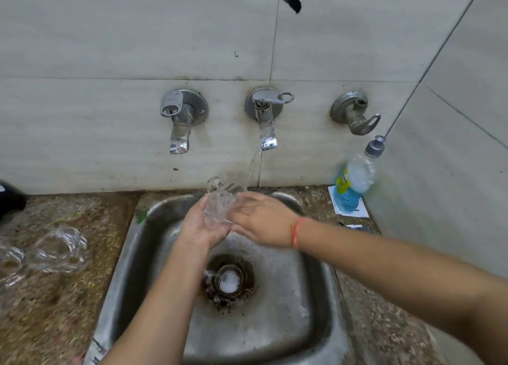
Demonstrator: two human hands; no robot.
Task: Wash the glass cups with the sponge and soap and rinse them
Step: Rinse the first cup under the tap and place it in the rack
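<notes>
Rinse step, I'd say. The cup is up over the sink, right under the water running from the middle tap. My left hand has it from below, palm up, fingers curled round the glass. My right hand is on the other side, fingers fairly straight and together, laid flat against the cup rather than gripping. The glass is blurred, so I can't tell which way its mouth faces.

No sponge in either hand, and I see none anywhere. Foam sits in the drain, so I judge the soaping of this one is done and this is the wash-off.

More cups lie on the counter to the left, well apart from the sink. The soap bottle stands at the far right corner.

Next move, as I read it: turn the cup so the stream runs inside, tip it out, then set it down and go for another. Wet glass is slippery, so the left hand's grip needs to be firm before the right lets go.
</notes>
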